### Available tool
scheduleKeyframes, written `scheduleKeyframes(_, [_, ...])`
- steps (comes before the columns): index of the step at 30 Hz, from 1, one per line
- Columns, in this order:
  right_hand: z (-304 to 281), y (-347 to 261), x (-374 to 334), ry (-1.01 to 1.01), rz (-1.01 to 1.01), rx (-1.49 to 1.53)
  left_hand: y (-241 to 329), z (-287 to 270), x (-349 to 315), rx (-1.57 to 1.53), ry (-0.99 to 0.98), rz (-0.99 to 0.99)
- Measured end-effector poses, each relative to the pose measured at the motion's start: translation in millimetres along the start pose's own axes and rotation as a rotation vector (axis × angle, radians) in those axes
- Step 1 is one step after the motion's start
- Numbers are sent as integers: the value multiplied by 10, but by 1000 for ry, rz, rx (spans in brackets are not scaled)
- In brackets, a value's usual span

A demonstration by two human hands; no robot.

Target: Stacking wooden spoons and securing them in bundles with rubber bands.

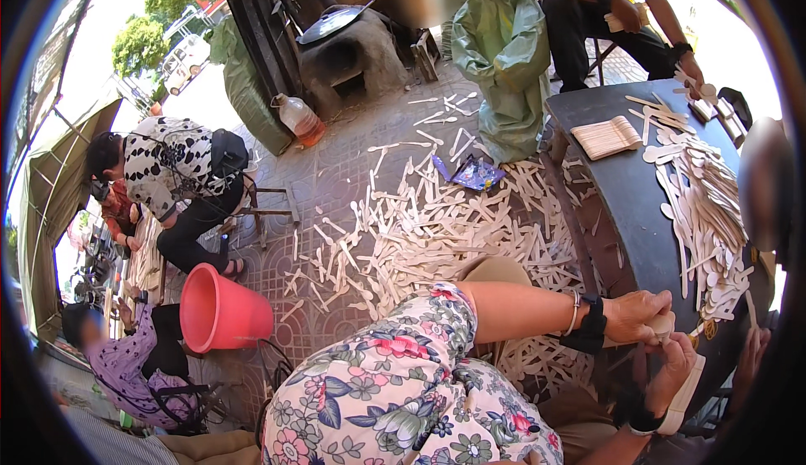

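My left hand [634,318] reaches in from the left, a black band on its wrist. Its fingers are closed on the rounded bowl end of pale wooden spoons [662,325]. Just below, my right hand [672,371] grips at the same spot, fingers bent. A pale flat length of wood [685,398] runs down along that palm; whether it belongs to the same spoons I cannot tell. Both hands are at the near edge of a dark table [617,192]. Beside them a large heap of loose wooden spoons [709,222] covers the table's right side.
A neat stack of wooden sticks [606,138] lies on the table's far part, where another person's hand [691,70] handles spoons. Scattered spoons [445,230] cover the paving. Around stand a green sack [504,62], a red bucket [225,310] and a clay stove [353,54]. More people sit left.
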State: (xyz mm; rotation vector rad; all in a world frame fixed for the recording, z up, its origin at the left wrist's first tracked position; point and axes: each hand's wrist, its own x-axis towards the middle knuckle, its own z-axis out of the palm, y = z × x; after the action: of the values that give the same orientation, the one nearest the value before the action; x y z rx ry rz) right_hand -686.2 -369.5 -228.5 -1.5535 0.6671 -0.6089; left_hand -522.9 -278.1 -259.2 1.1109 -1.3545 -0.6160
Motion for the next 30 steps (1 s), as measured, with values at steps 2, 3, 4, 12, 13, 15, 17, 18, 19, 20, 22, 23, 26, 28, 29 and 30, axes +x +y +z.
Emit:
scheduleKeyframes(2, [40, -4, 16, -3, 37, 24, 19, -52, -17, -52, -9, -31])
scheduleKeyframes(3, [51, -4, 15, -5, 34, 8, 25, -59, -26, -22, 1, -21])
scheduleKeyframes(4, [71, -2, 11, -5, 32, -7, 24, -65, -43, 6, 8, -12])
scheduleKeyframes(12, [129, -95, 2, 182, -56, -138, -34, 23, 59, -44, 80, -57])
scheduleKeyframes(13, [166, -100, 62, 93, -92, -216, -84, -19, 30, -19, 104, -202])
scheduleKeyframes(15, [292, -244, 102, 76, -156, -263, -51, -112, 42, 95, 145, -170])
scheduleKeyframes(17, [333, -194, 141, 96, -216, -246, -51, -181, 36, 5, 83, -292])
scheduleKeyframes(18, [326, -114, 154, 94, -273, -225, -99, -172, 23, -184, 59, -296])
scheduleKeyframes(19, [290, -71, 142, 137, -315, -272, -86, -101, 46, -241, 63, -286])
scheduleKeyframes(20, [239, -92, 95, 145, -322, -302, -40, -35, 47, -282, 51, -305])
scheduleKeyframes(22, [162, -100, -10, 225, -401, -409, 24, 111, 70, -310, 15, -316])
scheduleKeyframes(23, [156, -130, -58, 260, -447, -469, 59, 163, 67, -312, 35, -319])
scheduleKeyframes(26, [218, -62, -138, 363, -473, -502, 121, 262, 63, -341, 32, -283])
scheduleKeyframes(28, [252, -92, -170, 387, -478, -495, 146, 270, 63, -330, 38, -224])
scheduleKeyframes(29, [260, -110, -178, 405, -488, -484, 153, 280, 68, -331, 33, -222])
scheduleKeyframes(30, [256, -112, -186, 415, -491, -524, 153, 295, 71, -333, 42, -205])
